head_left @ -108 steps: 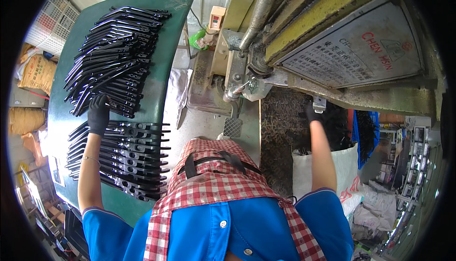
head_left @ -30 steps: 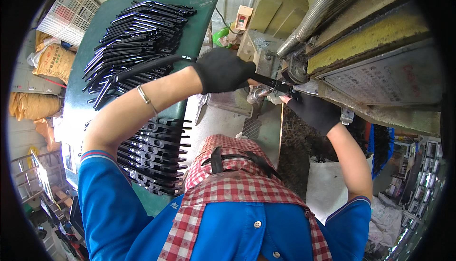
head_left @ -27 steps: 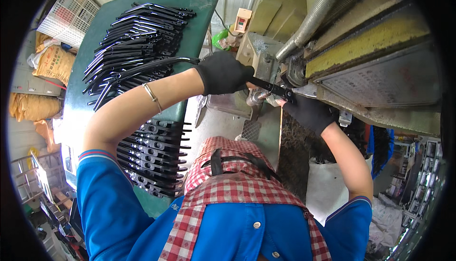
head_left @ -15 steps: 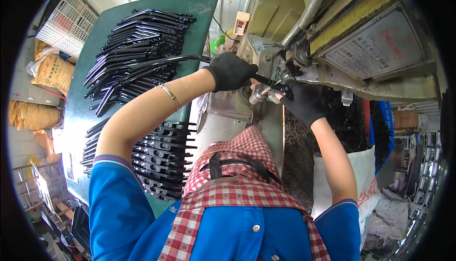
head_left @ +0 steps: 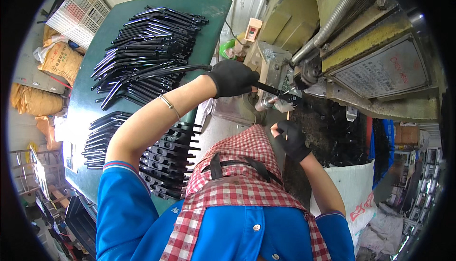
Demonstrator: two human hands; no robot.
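Note:
My left hand (head_left: 234, 78), in a black glove, is closed around a long black bent metal bar (head_left: 268, 88). The bar's far end rests at a metal fixture (head_left: 267, 102) under the press head; its other end stretches left over the green table. My right hand (head_left: 291, 140), gloved in black with bare fingertips, is below and right of the fixture, apart from the bar. Its fingers are curled in, with nothing visible between them. The greenish-yellow press (head_left: 327, 47) stands in front of me at the right.
On the green table (head_left: 216, 9) lie piles of black bent bars (head_left: 152, 38) and a row of black pieces with holes (head_left: 166, 154). A switch box (head_left: 253, 29) is beside the press. Dark parts (head_left: 339, 133) fill the area right of me, by a white sack (head_left: 346, 187).
My right hand has let go of the bar's far end and drawn back toward me. My left hand still holds the bar. The view has shifted slightly.

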